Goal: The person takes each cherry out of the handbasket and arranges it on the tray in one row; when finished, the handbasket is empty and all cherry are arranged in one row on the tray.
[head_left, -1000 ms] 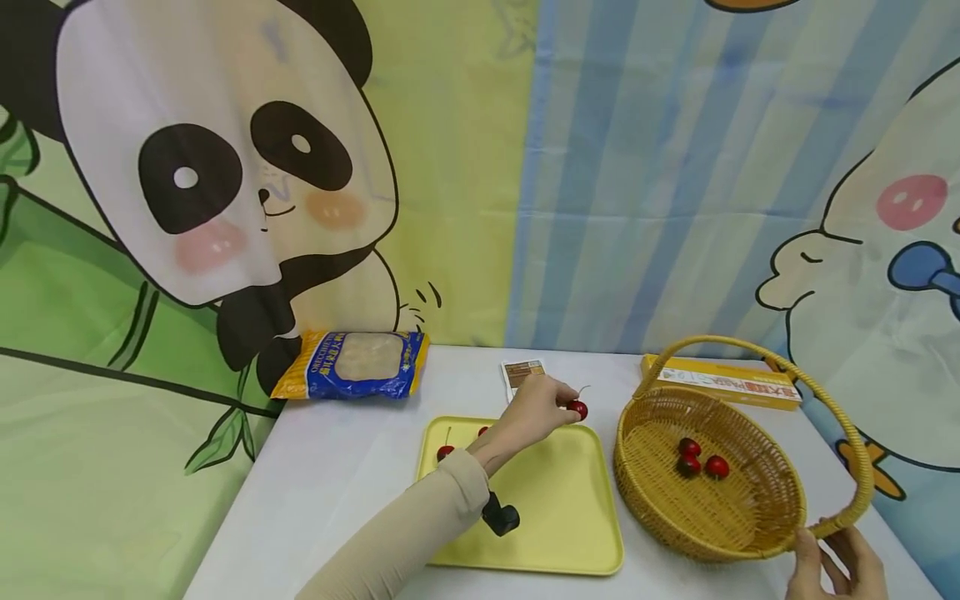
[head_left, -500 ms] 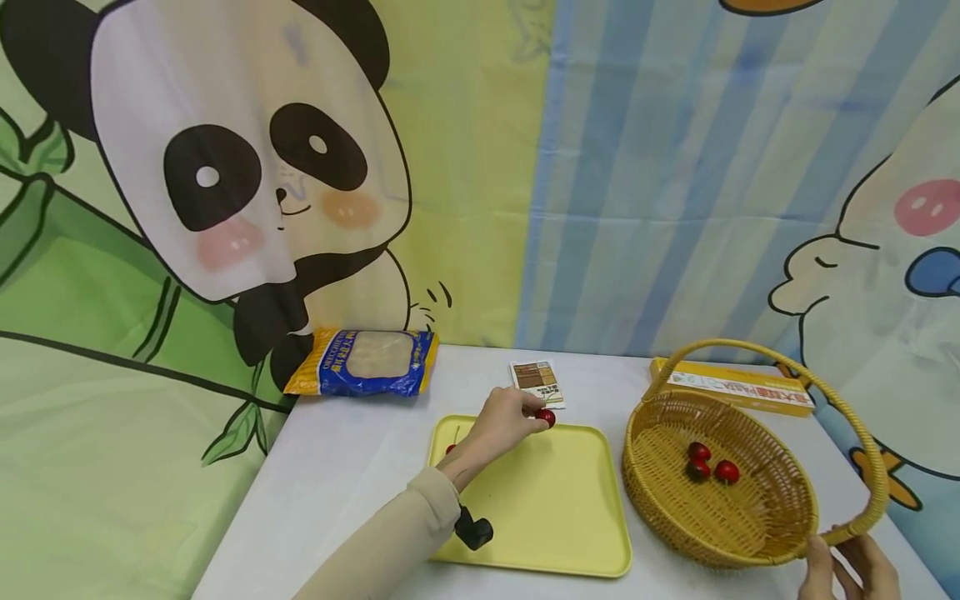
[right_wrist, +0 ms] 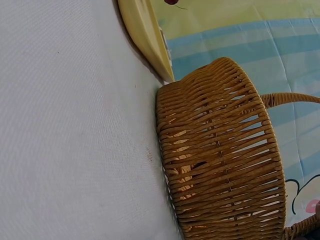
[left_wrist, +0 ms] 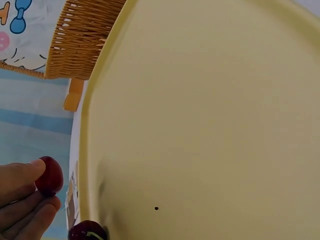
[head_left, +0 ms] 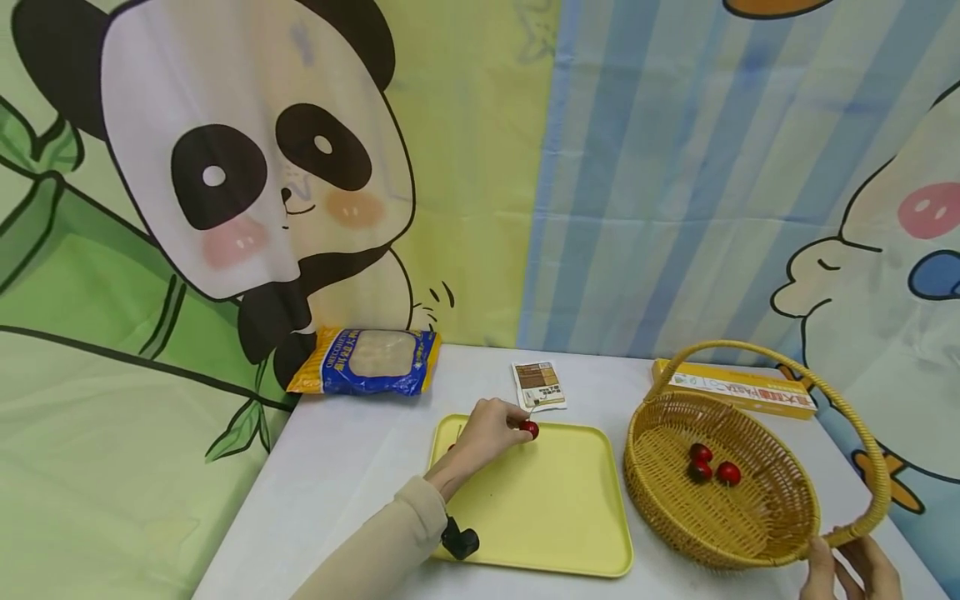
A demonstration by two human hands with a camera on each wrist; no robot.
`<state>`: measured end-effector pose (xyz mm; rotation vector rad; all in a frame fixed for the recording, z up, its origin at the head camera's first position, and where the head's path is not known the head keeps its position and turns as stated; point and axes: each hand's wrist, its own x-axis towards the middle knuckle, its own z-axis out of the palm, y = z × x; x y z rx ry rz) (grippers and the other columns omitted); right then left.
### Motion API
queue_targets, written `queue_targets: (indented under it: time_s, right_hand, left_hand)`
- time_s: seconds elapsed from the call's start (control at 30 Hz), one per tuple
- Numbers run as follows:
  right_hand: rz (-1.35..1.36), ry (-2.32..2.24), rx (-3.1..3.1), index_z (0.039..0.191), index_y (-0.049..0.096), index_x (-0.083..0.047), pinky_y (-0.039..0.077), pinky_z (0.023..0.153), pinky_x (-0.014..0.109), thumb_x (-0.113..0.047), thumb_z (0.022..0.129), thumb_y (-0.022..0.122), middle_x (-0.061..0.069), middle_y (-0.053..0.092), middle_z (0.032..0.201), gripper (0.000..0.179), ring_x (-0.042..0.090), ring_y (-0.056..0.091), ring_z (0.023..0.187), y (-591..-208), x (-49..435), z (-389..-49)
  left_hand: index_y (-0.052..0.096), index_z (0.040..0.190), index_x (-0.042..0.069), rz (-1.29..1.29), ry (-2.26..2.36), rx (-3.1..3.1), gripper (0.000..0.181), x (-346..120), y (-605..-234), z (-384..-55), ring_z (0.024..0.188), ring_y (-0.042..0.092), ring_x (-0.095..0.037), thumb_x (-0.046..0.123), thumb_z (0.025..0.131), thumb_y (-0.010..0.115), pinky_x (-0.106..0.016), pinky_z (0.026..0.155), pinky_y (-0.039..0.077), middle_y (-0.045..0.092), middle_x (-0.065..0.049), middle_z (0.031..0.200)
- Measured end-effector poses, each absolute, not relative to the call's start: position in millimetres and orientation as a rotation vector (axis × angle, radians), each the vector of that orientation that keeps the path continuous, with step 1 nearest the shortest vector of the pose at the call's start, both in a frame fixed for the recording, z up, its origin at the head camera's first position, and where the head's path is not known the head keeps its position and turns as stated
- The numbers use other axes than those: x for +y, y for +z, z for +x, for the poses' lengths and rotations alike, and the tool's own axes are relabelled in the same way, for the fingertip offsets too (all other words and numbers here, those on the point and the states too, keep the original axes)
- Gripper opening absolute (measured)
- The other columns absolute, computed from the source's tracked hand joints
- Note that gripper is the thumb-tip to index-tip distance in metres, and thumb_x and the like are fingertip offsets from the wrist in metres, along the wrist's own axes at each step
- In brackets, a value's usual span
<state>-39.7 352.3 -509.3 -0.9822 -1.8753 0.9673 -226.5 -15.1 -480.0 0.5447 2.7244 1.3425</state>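
Observation:
My left hand (head_left: pixel 487 435) pinches a dark red cherry (head_left: pixel 529 430) between thumb and fingers, its thin stem pointing up, over the far edge of the yellow tray (head_left: pixel 555 517). In the left wrist view the same cherry (left_wrist: pixel 51 176) shows at the fingertips. Another cherry (left_wrist: pixel 86 231) lies in the tray at the bottom of that view; the hand mostly hides it in the head view. At the lower right, my right hand (head_left: pixel 855 571) holds the woven basket (head_left: pixel 652 517) where handle and rim meet. Several cherries (head_left: pixel 728 473) lie inside the basket.
Behind the tray lies a small printed packet (head_left: pixel 540 386). A blue and yellow pasta bag (head_left: pixel 371 362) sits at the back left of the white table (head_left: pixel 300 500). A yellow pasta box (head_left: pixel 738 388) lies behind the basket. The patterned curtain (head_left: pixel 480 208) closes off the back.
My left hand has moved left and slightly nearer with the cherry, from beyond the tray's far right corner to its far edge. The right hand keeps its hold on the basket. The head view has shifted slightly.

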Motion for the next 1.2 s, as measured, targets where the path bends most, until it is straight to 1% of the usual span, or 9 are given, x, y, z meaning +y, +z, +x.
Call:
queue_targets:
  time_s: [0.13,0.3,0.47,0.73,0.9,0.97,1.0,1.1,1.2]
  right_hand:
    - [-1.051,0.950,-1.860,0.158,0.043,-0.032,0.040,0.119,0.024,-0.036,0.107,0.056,0.005,0.050,0.158,0.052,0.016,0.045,0.150,-517.4,356.9,-42.0]
    - [-1.039,0.951,-1.842,0.157,0.045,-0.033,0.041,0.117,0.023,-0.033,0.107,0.058,0.003,0.052,0.156,0.051,0.012,0.047,0.148,-524.7,362.6,-44.0]
    - [-1.031,0.952,-1.836,0.156,0.047,-0.032,0.042,0.116,0.022,-0.029,0.107,0.059,0.004,0.053,0.155,0.050,0.011,0.048,0.146,-523.0,360.9,-45.1]
    - [-1.073,0.947,-1.868,0.158,0.045,-0.028,0.041,0.118,0.025,-0.025,0.109,0.055,0.008,0.050,0.157,0.050,0.016,0.046,0.149,-514.5,357.8,-44.4]
    - [-1.091,0.953,-1.876,0.159,0.043,-0.029,0.040,0.119,0.027,-0.026,0.109,0.054,0.009,0.049,0.158,0.051,0.018,0.044,0.150,-518.4,362.0,-44.3]
    - [-1.092,0.955,-1.879,0.159,0.042,-0.029,0.040,0.120,0.028,-0.026,0.109,0.053,0.009,0.049,0.159,0.051,0.018,0.044,0.151,-519.1,362.3,-44.1]
    - [-1.090,0.955,-1.879,0.159,0.042,-0.029,0.040,0.120,0.028,-0.026,0.109,0.053,0.009,0.049,0.159,0.051,0.019,0.044,0.151,-519.2,362.0,-44.1]
    - [-1.091,0.956,-1.882,0.160,0.041,-0.028,0.039,0.121,0.029,-0.025,0.110,0.053,0.010,0.049,0.159,0.051,0.019,0.043,0.151,-514.9,358.5,-44.0]
    - [-1.065,0.955,-1.878,0.160,0.042,-0.025,0.040,0.121,0.029,-0.024,0.109,0.053,0.012,0.050,0.157,0.051,0.020,0.043,0.151,-508.8,353.6,-44.8]
  left_hand:
    - [0.081,0.114,0.003,0.537,1.335,2.722,0.026,-16.8,-485.0,-224.7,0.085,0.073,-0.012,0.008,0.088,0.084,-0.023,0.071,0.057,0.081,-0.009,0.099]
    - [0.081,0.113,0.003,0.569,1.317,2.725,0.026,-16.3,-490.2,-225.1,0.082,0.070,-0.009,0.007,0.088,0.084,-0.021,0.068,0.054,0.081,-0.009,0.100]
    - [0.080,0.116,0.000,0.564,1.286,2.703,0.029,-15.2,-494.6,-225.6,0.077,0.064,-0.007,0.005,0.088,0.083,-0.020,0.065,0.052,0.080,-0.014,0.103]
    - [0.080,0.113,-0.003,0.569,1.202,2.736,0.025,-13.0,-493.9,-224.5,0.074,0.061,-0.008,0.003,0.089,0.081,-0.021,0.064,0.051,0.079,-0.017,0.105]
    - [0.080,0.114,-0.001,0.615,1.115,2.771,0.025,-12.3,-498.7,-226.2,0.077,0.059,-0.007,0.006,0.091,0.080,-0.020,0.066,0.051,0.079,-0.015,0.108]
    - [0.080,0.115,0.000,0.634,1.095,2.784,0.025,-12.4,-499.3,-226.4,0.072,0.056,-0.005,0.007,0.091,0.080,-0.019,0.061,0.048,0.079,-0.014,0.108]
    - [0.080,0.113,-0.001,0.650,1.082,2.790,0.023,-12.4,-498.7,-226.4,0.067,0.053,-0.004,0.007,0.092,0.079,-0.018,0.058,0.045,0.079,-0.014,0.104]
    - [0.080,0.115,0.000,0.675,1.071,2.818,0.024,-11.0,-492.1,-225.6,0.055,0.039,-0.004,0.006,0.092,0.079,-0.018,0.051,0.036,0.079,-0.015,0.108]
    - [0.080,0.117,0.002,0.694,1.079,2.836,0.025,-7.2,-479.3,-224.9,0.050,0.035,-0.004,0.008,0.093,0.078,-0.019,0.053,0.037,0.080,-0.013,0.106]
